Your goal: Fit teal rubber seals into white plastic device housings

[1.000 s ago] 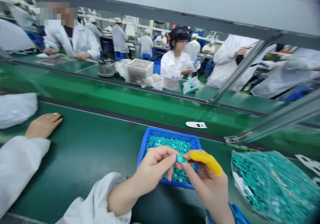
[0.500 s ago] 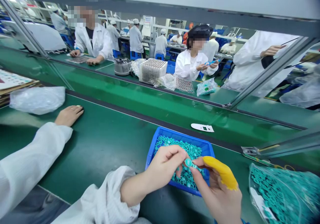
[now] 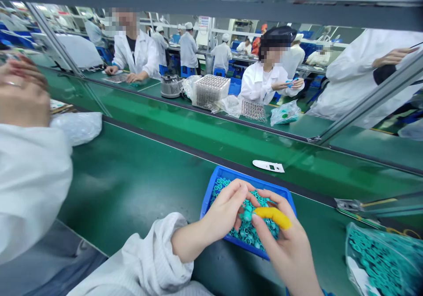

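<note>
Both my hands are close together over a blue bin filled with small teal plastic rings and round pieces. My left hand comes from the left with curled fingers at a small teal plastic part. From the right, my right hand, a yellow cover on one finger, pinches this part between thumb and that finger. Motion blur and my fingers hide some of its shape. More loose teal rings show in the bin beside my left hand.
A clear bag of teal rings lies at the right. Behind the bin is a white flat cover. A co-worker's hands and sleeve are at the left, near a plastic bag. Other people work beyond the transparent partition.
The co-worker's arm at the left has lifted off the bench, and hands are now raised there. My fingers have closed in around the teal part, which has turned. The view has shifted slightly.
</note>
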The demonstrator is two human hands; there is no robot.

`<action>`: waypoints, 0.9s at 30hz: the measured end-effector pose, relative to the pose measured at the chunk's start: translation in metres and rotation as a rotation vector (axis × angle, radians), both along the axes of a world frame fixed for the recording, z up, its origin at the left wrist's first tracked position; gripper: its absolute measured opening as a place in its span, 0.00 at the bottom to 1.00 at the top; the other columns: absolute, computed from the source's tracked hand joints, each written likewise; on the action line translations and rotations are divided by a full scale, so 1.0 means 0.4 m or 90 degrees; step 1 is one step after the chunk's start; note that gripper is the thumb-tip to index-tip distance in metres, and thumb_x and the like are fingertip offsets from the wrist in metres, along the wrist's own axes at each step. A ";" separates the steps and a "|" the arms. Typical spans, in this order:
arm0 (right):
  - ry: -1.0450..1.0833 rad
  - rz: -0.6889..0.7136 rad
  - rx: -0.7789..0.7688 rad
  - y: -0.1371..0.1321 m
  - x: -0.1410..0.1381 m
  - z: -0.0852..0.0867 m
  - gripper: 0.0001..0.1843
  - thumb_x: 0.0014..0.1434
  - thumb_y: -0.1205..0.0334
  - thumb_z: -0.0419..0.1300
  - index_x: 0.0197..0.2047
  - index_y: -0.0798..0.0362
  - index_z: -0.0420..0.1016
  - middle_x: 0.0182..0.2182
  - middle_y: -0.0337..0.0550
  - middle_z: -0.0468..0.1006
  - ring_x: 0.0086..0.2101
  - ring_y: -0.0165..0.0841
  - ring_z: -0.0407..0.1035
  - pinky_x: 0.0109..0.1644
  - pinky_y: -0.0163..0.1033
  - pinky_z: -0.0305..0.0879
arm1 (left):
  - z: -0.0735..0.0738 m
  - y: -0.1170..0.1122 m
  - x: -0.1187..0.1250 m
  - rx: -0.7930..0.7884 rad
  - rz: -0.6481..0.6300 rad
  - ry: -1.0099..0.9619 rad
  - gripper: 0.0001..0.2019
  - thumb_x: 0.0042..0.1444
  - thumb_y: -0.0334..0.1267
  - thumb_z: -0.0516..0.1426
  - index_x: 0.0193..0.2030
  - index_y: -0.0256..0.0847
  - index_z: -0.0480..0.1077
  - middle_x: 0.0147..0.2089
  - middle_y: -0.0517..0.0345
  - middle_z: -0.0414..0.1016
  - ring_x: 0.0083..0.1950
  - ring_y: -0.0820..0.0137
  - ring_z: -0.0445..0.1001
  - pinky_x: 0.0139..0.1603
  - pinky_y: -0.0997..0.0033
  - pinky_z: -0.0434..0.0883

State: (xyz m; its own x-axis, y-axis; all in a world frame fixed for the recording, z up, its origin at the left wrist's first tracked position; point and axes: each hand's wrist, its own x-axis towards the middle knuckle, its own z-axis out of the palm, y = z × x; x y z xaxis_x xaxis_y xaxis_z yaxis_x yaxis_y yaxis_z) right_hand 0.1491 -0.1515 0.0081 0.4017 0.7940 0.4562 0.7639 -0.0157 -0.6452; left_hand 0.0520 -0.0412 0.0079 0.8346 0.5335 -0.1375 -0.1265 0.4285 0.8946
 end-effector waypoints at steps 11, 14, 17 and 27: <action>0.317 -0.048 -0.010 -0.007 0.034 0.012 0.10 0.56 0.53 0.60 0.29 0.49 0.75 0.43 0.43 0.75 0.41 0.34 0.71 0.40 0.34 0.69 | 0.000 0.004 -0.002 0.033 -0.049 -0.030 0.18 0.50 0.50 0.60 0.36 0.36 0.65 0.24 0.64 0.70 0.13 0.84 0.60 0.14 0.82 0.56; 0.332 -0.051 -0.012 -0.007 0.038 0.012 0.09 0.56 0.54 0.60 0.30 0.49 0.76 0.42 0.42 0.75 0.40 0.33 0.71 0.38 0.32 0.69 | 0.007 0.003 -0.006 0.048 -0.037 -0.033 0.16 0.50 0.45 0.60 0.40 0.37 0.66 0.27 0.65 0.68 0.13 0.85 0.59 0.13 0.82 0.56; 0.343 -0.054 -0.002 -0.007 0.043 0.011 0.08 0.56 0.54 0.60 0.31 0.48 0.76 0.41 0.41 0.76 0.41 0.32 0.71 0.39 0.31 0.69 | 0.010 -0.002 -0.009 0.113 -0.019 -0.019 0.18 0.46 0.37 0.62 0.45 0.36 0.69 0.31 0.63 0.69 0.15 0.87 0.58 0.15 0.82 0.58; 0.313 -0.074 0.055 -0.011 0.022 0.012 0.04 0.55 0.59 0.63 0.35 0.47 0.76 0.23 0.35 0.79 0.24 0.28 0.74 0.28 0.27 0.72 | 0.008 -0.010 -0.014 0.214 0.050 -0.006 0.09 0.48 0.34 0.61 0.37 0.33 0.73 0.27 0.58 0.72 0.16 0.83 0.60 0.16 0.81 0.58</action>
State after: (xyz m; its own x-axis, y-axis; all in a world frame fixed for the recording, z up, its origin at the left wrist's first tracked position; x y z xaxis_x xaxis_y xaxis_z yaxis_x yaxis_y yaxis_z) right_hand 0.1580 -0.1558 0.0128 0.6689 0.6990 0.2530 0.3660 -0.0133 -0.9305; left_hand 0.0463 -0.0451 0.0110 0.7892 0.6109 0.0635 -0.1559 0.0992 0.9828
